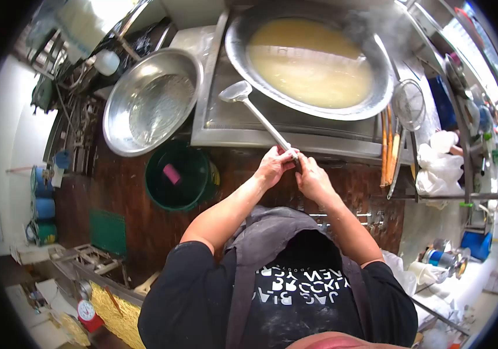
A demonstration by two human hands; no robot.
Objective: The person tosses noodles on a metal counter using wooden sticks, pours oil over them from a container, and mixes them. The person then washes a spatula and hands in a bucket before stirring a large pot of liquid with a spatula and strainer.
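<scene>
A long-handled metal ladle (263, 121) reaches from both my hands toward the stove, its bowl lying over the steel stove top. My left hand (275, 167) is closed round the shaft, just above the dark grip. Behind it, my right hand (314, 179) wraps the dark end of the handle. Beyond the ladle sits a very large wok (238, 43) holding cloudy yellowish liquid (313, 67), with steam rising at its far right. The ladle's bowl is outside the wok, to the left of its near rim.
Left of the stove (220, 137) stands a wide metal basin (113, 125) holding clear liquid. Below it, a dark green bucket (154, 189) contains a pink object (171, 174). A wire strainer (409, 104) and wooden-handled tools (388, 154) lean at the right, beside white plastic bags (440, 171).
</scene>
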